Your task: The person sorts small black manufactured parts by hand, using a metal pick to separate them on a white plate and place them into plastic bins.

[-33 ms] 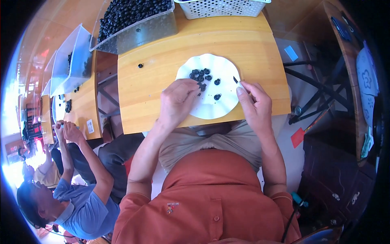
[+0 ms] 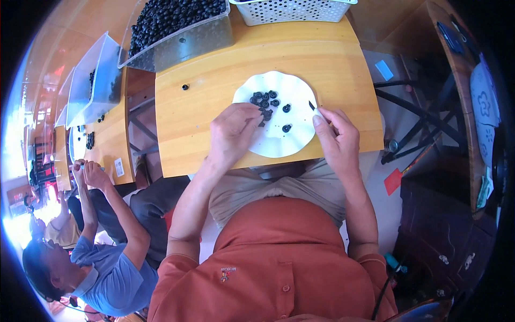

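Right fingers (image 2: 319,124) — gripping knife (image 2: 312,105) | left fingers (image 2: 249,110) — narrow, hold unclear | round pieces (image 2: 264,103), scalloped plate (image 2: 292,85)

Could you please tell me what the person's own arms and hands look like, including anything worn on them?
The left hand and right hand are ungloved, and no watch or bracelet shows at either wrist. Both forearms are bare. The short sleeves are brick red, like the shirt, with a thin paler edge.
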`<state>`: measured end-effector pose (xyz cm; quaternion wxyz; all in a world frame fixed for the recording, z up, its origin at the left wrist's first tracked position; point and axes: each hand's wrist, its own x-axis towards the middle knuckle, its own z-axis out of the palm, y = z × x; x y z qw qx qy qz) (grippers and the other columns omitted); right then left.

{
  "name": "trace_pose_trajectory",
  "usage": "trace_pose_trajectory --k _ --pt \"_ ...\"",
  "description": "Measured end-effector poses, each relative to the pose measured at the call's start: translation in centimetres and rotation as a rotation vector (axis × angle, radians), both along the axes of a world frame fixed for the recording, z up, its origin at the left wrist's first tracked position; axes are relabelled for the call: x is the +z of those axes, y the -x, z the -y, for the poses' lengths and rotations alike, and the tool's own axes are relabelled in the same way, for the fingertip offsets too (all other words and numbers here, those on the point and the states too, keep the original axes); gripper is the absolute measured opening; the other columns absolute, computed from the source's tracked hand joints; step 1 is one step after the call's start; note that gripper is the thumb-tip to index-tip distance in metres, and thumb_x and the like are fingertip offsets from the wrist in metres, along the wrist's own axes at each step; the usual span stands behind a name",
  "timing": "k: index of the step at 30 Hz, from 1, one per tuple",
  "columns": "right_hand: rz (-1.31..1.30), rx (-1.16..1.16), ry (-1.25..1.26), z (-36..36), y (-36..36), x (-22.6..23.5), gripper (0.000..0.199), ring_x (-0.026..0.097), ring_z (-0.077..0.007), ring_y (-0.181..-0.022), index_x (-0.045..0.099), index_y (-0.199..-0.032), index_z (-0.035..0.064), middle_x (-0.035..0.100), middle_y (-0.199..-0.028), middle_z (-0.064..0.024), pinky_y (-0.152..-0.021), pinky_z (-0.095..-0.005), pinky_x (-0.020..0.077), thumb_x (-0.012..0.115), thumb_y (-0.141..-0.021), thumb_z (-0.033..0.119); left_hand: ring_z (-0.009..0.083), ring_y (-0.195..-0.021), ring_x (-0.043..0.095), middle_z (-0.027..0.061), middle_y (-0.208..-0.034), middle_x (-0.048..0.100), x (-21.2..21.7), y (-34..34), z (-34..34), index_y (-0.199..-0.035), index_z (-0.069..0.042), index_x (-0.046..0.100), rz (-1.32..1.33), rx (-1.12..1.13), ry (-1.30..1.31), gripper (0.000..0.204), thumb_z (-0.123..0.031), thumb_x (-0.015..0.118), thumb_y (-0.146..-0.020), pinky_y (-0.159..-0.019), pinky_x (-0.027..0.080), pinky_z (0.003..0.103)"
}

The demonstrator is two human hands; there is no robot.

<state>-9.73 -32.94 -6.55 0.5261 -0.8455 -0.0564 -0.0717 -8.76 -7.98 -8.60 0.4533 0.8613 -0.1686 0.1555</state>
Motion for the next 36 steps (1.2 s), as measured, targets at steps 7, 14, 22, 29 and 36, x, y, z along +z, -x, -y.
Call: trace_pose_trajectory --k 7,14,22,29,36 --pt "0.053 -0.165 0.023 -0.4 3.7 0.8 0.021 0.064 -0.0258 -0.081 0.068 -0.108 -0.0049 0.065 -0.092 -0.0158 -0.071 -0.0333 0.0498 0.065 -0.093 0.009 0.0182 -0.08 0.07 0.0125 -0.093 0.072 3.3 -3.6 -3.2 -0.091 0.001 0.071 0.085 0.143 0.026 0.009 0.001 0.074 -0.083 -0.071 0.057 0.029" --pt "0.275 -0.192 0.16 0.5 8.9 -0.9 0.023 0.063 -0.0244 -0.075 0.066 -0.111 -0.0041 0.063 -0.094 -0.0152 -0.066 -0.0343 0.0502 0.066 -0.09 0.004 0.0134 -0.08 0.068 0.0088 -0.09 0.073 10.6 -12.1 -8.1 -0.096 0.0 0.072 0.323 0.238 -0.217 0.011 -0.005 0.074 -0.086 -0.074 0.054 0.026" --pt "0.25 -0.183 0.377 1.9 12.6 -1.2 0.025 0.064 -0.0217 -0.069 0.066 -0.114 -0.0018 0.063 -0.098 -0.0145 -0.057 -0.032 0.0513 0.068 -0.089 0.005 0.0281 -0.094 0.072 0.0121 -0.101 0.075 11.9 -22.5 -11.6 -0.105 -0.008 0.074 -0.083 0.159 -0.642 0.029 -0.019 0.078 -0.078 -0.084 0.056 0.038" --pt "0.243 -0.27 0.296 2.6 12.5 -1.1 0.026 0.065 -0.0276 -0.078 0.065 -0.114 -0.0033 0.062 -0.1 -0.0174 -0.062 -0.0341 0.0527 0.068 -0.09 0.006 0.0221 -0.09 0.072 0.0114 -0.097 0.075 10.0 -25.8 -10.6 -0.106 -0.007 0.075 -0.252 -0.024 -0.523 0.032 -0.024 0.08 -0.079 -0.084 0.056 0.034" --pt "0.201 -0.22 0.196 2.1 11.5 -1.1 0.024 0.064 -0.0291 -0.081 0.065 -0.112 -0.0051 0.063 -0.1 -0.0183 -0.068 -0.0358 0.0522 0.066 -0.091 0.006 0.0133 -0.075 0.066 0.0063 -0.085 0.074 9.4 -26.2 -10.5 -0.101 -0.002 0.074 -0.252 -0.06 -0.535 0.022 -0.016 0.077 -0.084 -0.072 0.054 0.03"
